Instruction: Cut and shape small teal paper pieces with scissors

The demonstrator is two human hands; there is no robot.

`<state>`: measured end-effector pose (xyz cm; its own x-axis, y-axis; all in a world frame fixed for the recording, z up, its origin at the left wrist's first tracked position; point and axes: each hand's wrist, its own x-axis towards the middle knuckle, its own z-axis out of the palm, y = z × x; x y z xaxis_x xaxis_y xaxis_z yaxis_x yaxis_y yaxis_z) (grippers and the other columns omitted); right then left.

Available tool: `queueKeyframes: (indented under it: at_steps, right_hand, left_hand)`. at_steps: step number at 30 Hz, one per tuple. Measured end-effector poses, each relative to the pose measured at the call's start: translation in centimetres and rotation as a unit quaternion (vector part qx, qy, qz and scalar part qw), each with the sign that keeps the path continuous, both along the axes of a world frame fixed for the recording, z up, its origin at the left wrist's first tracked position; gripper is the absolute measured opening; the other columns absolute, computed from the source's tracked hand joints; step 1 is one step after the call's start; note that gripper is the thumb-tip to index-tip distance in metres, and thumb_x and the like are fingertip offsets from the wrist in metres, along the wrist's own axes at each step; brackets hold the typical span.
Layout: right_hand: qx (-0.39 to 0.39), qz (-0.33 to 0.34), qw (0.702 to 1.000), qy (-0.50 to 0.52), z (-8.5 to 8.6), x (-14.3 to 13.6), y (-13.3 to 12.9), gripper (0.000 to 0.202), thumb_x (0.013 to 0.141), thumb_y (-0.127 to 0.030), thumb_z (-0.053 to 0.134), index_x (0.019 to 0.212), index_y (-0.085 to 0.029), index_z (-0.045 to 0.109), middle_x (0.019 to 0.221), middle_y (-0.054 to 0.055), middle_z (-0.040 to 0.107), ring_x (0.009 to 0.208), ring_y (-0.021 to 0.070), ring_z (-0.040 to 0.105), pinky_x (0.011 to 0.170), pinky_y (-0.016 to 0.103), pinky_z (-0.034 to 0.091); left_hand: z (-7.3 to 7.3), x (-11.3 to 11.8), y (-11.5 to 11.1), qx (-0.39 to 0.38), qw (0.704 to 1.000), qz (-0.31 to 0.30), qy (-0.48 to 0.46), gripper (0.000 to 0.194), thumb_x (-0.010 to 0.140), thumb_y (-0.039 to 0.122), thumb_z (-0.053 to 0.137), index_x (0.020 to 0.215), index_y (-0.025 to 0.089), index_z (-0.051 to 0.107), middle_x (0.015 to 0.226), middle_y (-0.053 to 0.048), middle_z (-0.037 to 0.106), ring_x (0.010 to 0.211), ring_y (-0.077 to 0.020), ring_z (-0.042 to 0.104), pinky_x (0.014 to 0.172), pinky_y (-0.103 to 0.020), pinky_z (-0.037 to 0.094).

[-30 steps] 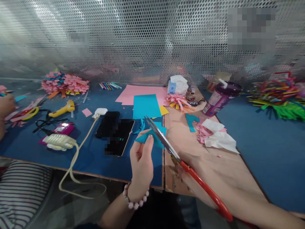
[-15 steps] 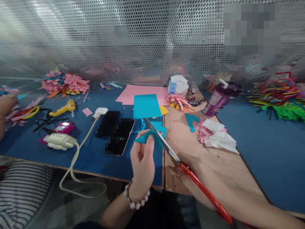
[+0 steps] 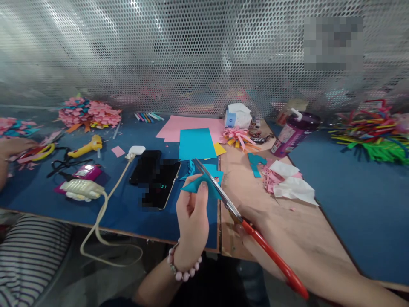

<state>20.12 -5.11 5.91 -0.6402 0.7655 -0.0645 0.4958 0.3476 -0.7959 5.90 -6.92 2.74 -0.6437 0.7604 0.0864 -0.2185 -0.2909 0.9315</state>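
Note:
Between the thumb and fingers of my left hand (image 3: 193,217) is a small folded piece of blue paper (image 3: 191,186). My right hand (image 3: 260,232) grips red-handled scissors (image 3: 271,251), whose long metal blades cross the blue paper from the right. The blades look nearly together; whether they are cutting cannot be told. Just beyond my left hand lie blue paper scraps (image 3: 217,174), partly hidden by the hand and blades. Farther back a blue sheet (image 3: 197,143) rests on larger pink sheets (image 3: 169,127), with a yellow piece (image 3: 220,149) showing at its right.
Two phones (image 3: 166,183), a power strip (image 3: 81,189) with a cable, and a yellow glue gun (image 3: 86,146) lie left. Another person's hand (image 3: 14,149) is at far left. A purple cup (image 3: 294,132), tissue pack (image 3: 237,116) and crumpled tissues (image 3: 295,189) stand right.
Both hands, the scissors and the blue paper stay almost in place. The view shifts slightly. At far left, the other person's hand has moved lower, towards the yellow-handled scissors.

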Motion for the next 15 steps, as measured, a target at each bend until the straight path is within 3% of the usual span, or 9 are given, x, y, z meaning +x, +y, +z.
queueKeyframes:
  at_steps: [7, 15]
  right_hand:
    - [0.011, -0.002, 1.0, 0.011, -0.2, 0.1, -0.1, 0.01, 0.068, -0.008, 0.049, 0.068, -0.019, 0.048, 0.064, -0.002, 0.059, 0.055, 0.012, 0.051, 0.051, 0.024, 0.042]
    - [0.053, -0.037, 0.997, 0.04, -2.8, 0.2, -0.3, 0.005, 0.073, -0.014, 0.051, 0.074, -0.018, 0.055, 0.064, -0.001, 0.059, 0.056, 0.0132, 0.051, 0.052, 0.026, 0.045]
  left_hand:
    - [0.0, 0.0, 0.0, -0.008, 1.0, -0.001, 0.002, 0.022, 0.083, 0.04, 0.059, 0.095, 0.022, 0.065, 0.091, -0.003, 0.066, 0.087, -0.0161, 0.063, 0.082, -0.029, 0.049]
    - [0.3, -0.1, -0.1, -0.016, 1.0, -0.007, 0.02, 0.022, 0.084, 0.04, 0.058, 0.094, 0.021, 0.065, 0.091, -0.004, 0.067, 0.088, -0.0154, 0.063, 0.08, -0.026, 0.048]
